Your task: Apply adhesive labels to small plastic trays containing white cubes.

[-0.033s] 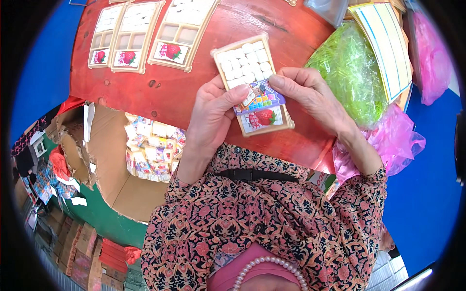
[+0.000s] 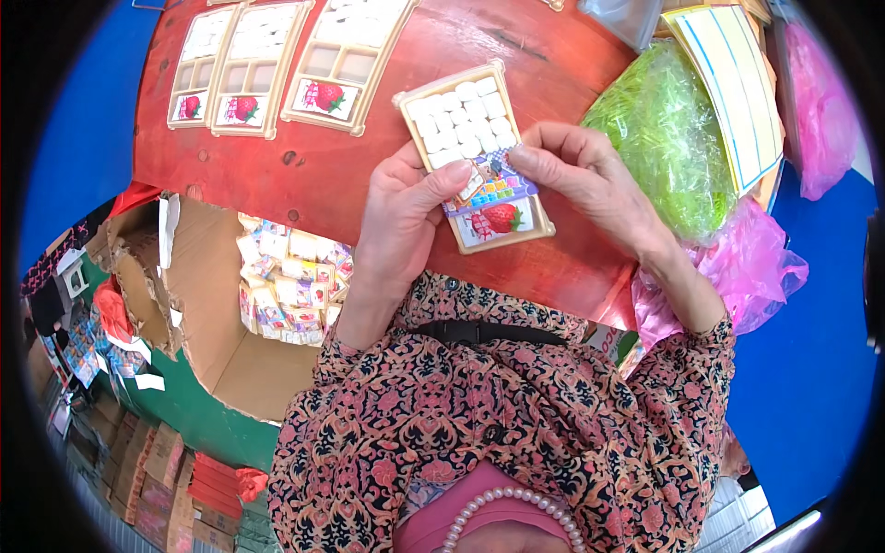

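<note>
Over the near part of the red table, both my hands hold a beige plastic tray [image 2: 509, 242] with rows of white rounded pieces [image 2: 461, 118] in its upper part. A purple printed packet or band [image 2: 507, 190] with coloured squares lies across its middle. Below that shows a strawberry picture card [image 2: 495, 220]. My left hand [image 2: 403, 195] grips the left side, its thumb on the purple print. My right hand [image 2: 590, 180] pinches the right side, thumb at the print's upper edge. Fingers beneath the tray are hidden.
Several similar filled trays [image 2: 269, 129] stand at the far left of the red table [image 2: 359, 170]. An open cardboard box [image 2: 263, 364] at the left holds many small packs. On the right are a bag of green strips [image 2: 645, 138], a striped sheet [image 2: 728, 92] and pink plastic bags [image 2: 756, 263].
The tray has shifted slightly left and up between my hands. My right thumb has moved a little with it, and both hands keep their hold.
</note>
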`<control>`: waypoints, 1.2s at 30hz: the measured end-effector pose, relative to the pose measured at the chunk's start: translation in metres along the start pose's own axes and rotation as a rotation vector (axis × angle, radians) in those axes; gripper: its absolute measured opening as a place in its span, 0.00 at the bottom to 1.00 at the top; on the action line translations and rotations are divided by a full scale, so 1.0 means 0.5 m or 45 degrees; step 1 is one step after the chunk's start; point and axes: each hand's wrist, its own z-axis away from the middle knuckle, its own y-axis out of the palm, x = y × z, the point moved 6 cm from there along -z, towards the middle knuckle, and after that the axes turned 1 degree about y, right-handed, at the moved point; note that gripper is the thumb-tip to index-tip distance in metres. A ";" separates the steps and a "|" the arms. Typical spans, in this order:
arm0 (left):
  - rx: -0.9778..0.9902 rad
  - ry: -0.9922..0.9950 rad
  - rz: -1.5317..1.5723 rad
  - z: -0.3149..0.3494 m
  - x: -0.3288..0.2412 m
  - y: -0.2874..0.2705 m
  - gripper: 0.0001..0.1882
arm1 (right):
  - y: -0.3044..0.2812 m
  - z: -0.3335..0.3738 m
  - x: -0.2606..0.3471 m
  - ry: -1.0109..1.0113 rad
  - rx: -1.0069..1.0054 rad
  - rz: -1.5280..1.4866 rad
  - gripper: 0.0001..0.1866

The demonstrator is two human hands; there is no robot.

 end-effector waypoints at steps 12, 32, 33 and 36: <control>-0.086 0.098 -0.164 0.090 -0.056 -0.049 0.22 | 0.065 0.014 -0.005 -0.001 0.073 0.137 0.09; -1.143 0.253 -0.896 0.299 0.065 -0.729 0.16 | 0.050 0.028 -0.006 -0.005 0.237 0.564 0.09; -1.312 0.293 -0.559 0.311 0.052 -0.838 0.14 | 0.065 0.030 0.008 -0.058 0.284 0.552 0.09; -1.404 0.339 -0.662 0.345 0.072 -0.983 0.11 | 0.076 0.047 0.054 -0.235 0.365 0.623 0.09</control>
